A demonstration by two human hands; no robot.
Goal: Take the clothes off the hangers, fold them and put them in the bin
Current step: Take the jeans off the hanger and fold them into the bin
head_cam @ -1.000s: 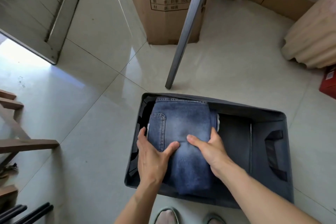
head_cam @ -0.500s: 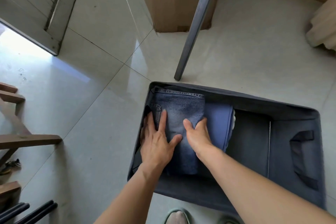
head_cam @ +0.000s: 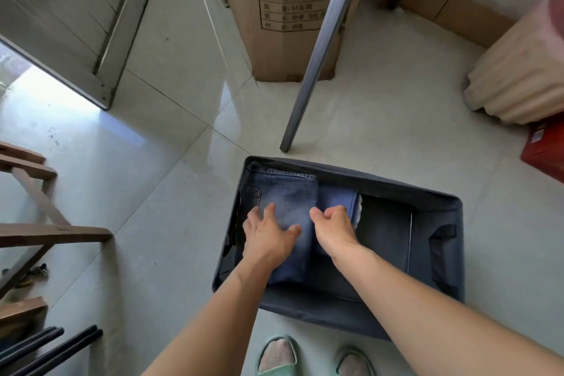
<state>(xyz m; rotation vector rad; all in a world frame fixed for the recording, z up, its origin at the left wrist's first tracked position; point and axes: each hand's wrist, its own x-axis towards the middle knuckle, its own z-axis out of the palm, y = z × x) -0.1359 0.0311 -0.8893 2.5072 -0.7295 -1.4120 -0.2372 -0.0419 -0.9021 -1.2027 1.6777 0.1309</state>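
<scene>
Left hand [head_cam: 268,236]: is being laid on the folded jeans [head_cam: 285,201] with fingers spread and lightly bent, nothing being gripped.
Right hand [head_cam: 334,224]: is being held with fingers curled under; whether cloth is being pinched cannot be told.
Jeans: are lying under both hands, in the left end of the bin [head_cam: 439,308], on top of a blue garment [head_cam: 337,197] that is showing just beyond the right hand.
Bin: its other half, to the right of the right hand, is showing only dark lining.
Handling: the denim is judged thick, fairly heavy and limp, not slippery; a fold is likely being kept best when pressed flat.
Hold: both long side edges are being judged the best places to take it.
</scene>
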